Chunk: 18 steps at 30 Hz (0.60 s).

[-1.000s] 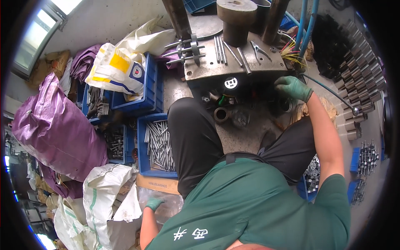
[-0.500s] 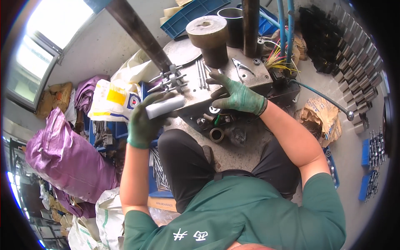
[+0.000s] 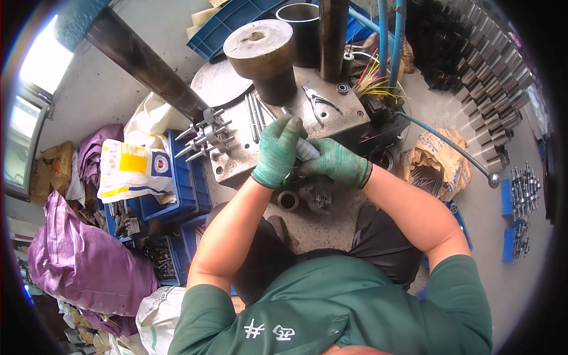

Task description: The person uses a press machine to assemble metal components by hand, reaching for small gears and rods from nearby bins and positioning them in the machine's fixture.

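Observation:
A whitish cylinder (image 3: pixel 306 150), with faint rings across it, is held between my gloved hands over the near edge of the metal bench block. My left hand (image 3: pixel 278 151) is closed round its left end, thumb uppermost. Around the other end, my right hand (image 3: pixel 337 164) is closed too. Both green gloves hide much of the cylinder, so its exact kind is unclear. Just beyond my hands, several slim metal rods (image 3: pixel 254 118) lie on the block (image 3: pixel 235 164). Circlip pliers (image 3: pixel 319 104) rest to their right, with a small bearing (image 3: pixel 342 89) farther off.
A thick round-topped metal post (image 3: pixel 258 50) stands on the block. Shafts with grey rotors (image 3: pixel 208 135) sit at its left corner. Blue crates (image 3: pixel 177 177) and a purple sack (image 3: pixel 89 260) are at left. On the right, a lever with a ball end (image 3: pixel 493 180) juts out above a torn paper bag (image 3: pixel 447 157).
My left hand has carried the whitish cylinder to the right, and my right hand has come back and closed on it. The view has shifted, too.

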Available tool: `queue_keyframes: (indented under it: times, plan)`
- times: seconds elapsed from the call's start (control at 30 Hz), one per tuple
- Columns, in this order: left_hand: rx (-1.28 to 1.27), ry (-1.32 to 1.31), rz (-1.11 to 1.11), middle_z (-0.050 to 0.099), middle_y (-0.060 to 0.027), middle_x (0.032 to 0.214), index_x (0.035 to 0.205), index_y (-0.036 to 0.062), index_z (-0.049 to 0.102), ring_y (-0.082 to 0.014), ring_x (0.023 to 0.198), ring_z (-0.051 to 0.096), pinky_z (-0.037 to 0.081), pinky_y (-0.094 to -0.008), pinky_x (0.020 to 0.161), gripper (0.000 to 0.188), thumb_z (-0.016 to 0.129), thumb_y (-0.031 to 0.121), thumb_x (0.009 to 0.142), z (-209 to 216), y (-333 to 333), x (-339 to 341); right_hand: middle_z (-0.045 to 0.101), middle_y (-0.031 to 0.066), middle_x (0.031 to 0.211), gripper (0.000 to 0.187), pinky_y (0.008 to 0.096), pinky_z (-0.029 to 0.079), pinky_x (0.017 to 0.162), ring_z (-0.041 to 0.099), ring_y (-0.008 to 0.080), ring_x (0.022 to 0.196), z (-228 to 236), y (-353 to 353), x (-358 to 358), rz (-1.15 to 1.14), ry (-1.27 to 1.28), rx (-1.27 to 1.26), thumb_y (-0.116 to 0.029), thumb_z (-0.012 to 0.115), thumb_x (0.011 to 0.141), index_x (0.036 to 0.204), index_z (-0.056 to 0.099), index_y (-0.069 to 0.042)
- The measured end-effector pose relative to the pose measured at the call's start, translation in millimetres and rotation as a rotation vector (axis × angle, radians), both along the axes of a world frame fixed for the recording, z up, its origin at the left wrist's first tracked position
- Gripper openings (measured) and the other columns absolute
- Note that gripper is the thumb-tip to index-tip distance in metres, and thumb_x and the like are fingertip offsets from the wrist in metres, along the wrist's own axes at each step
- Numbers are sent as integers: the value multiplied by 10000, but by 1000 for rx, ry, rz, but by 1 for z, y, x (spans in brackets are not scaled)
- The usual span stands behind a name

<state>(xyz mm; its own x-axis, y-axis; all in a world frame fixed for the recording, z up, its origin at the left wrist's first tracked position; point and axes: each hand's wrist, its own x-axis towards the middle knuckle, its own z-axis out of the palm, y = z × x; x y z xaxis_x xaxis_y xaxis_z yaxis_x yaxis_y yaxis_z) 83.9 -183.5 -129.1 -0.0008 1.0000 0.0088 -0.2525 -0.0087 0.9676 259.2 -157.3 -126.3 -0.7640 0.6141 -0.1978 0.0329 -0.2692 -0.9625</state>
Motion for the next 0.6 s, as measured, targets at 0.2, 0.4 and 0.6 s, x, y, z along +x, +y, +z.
queue_keyframes:
  times: [0.2,0.4,0.6]
  plan:
    - [211,-50,145,680,-32,852,983,22,682,-113,787,618,514,-274,733,395,618,396,1090,-8,9,-11,612,21,800,412,267,477,543,584,131,617,-3,-2,1,107,157,-284,-306,814,875,1116,632,-25]
    - [201,179,196,704,-24,929,1120,27,711,-84,769,594,495,-242,688,327,649,346,1080,1,7,-20,628,39,1038,385,291,542,644,619,142,800,-18,10,-7,-445,442,-632,-268,818,923,1205,612,-106]
    - [-56,80,123,759,-42,1017,1196,44,721,-65,689,590,468,-205,606,330,568,321,1101,16,-1,-20,624,15,900,301,214,486,572,578,93,729,-16,84,25,-840,411,-259,-244,777,983,1192,629,-85]
